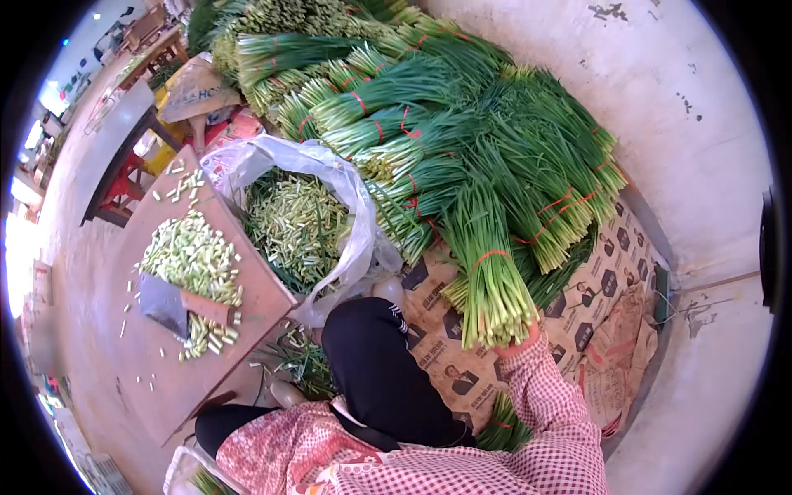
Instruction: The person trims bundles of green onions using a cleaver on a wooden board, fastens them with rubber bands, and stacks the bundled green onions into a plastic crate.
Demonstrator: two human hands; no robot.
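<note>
A long bundle of green, pale-ended stalks with a red band (pixel 495 285) lies against the right hand (pixel 521 340), its cut ends just over it; the fingers are hidden, so I cannot tell whether they grasp it. Ahead of the hand is a heap of red-banded green bundles (pixel 429 87); well to its left, a wooden-handled cleaver with a grey blade (pixel 162 305) rests on a brown desk (pixel 165 404).

10 o'clock, tan sack (pixel 196 92): dark letters read "HO", remainder unclear | 3 to 6 o'clock, brown printed floor sheet (pixel 436 353): small lettering repeats under dark hexagons, too small to read | 4 o'clock, crumpled brown wrapping (pixel 615 361): reddish print, illegible | other legible text: none.
</note>
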